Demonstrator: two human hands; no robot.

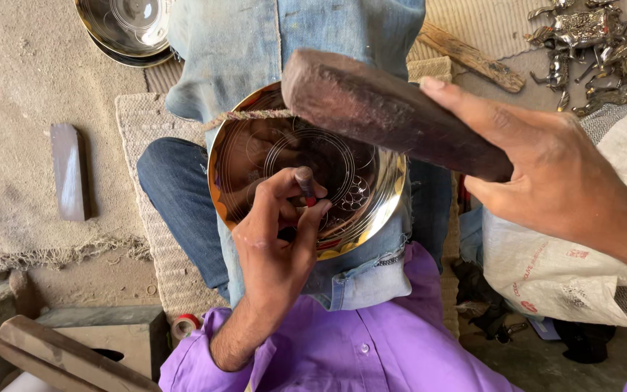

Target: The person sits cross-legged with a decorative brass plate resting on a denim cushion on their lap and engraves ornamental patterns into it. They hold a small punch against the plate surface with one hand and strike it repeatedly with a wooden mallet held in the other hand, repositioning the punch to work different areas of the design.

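Pinching the punch upright in my left hand on the brass plate — thin, easily dented. My right hand grips the heavy wooden mallet by its narrow end — fingers wrapped tight.

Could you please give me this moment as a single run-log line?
left hand: holds punch tip-down on brass plate | right hand: grips wooden mallet above punch | plate: on lap, engraved circles
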